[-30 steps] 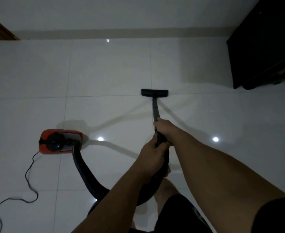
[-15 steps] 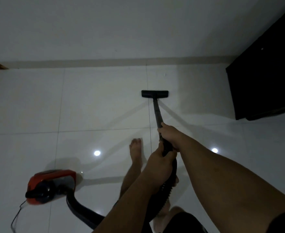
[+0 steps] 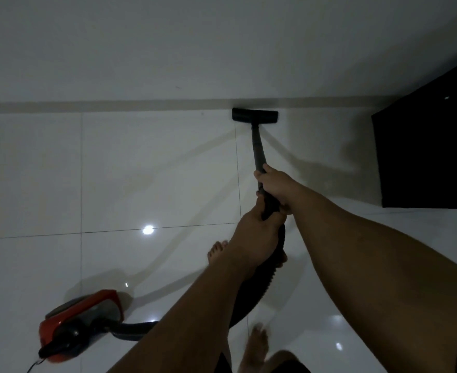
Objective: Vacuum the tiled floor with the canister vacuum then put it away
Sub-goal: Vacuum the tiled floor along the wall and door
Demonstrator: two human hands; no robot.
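Vacuuming seems unfinished: left hand (image 3: 254, 239) and right hand (image 3: 274, 184) both grasp the wand (image 3: 258, 149), floor nozzle (image 3: 254, 115) against the skirting, red canister (image 3: 81, 323) well behind it, not yet stored.

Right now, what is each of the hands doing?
Left hand: closed around the hose handle.
Right hand: closed around the wand, farther down toward the floor head.

A dark cabinet (image 3: 426, 152) stands against the white wall (image 3: 195, 44) at right
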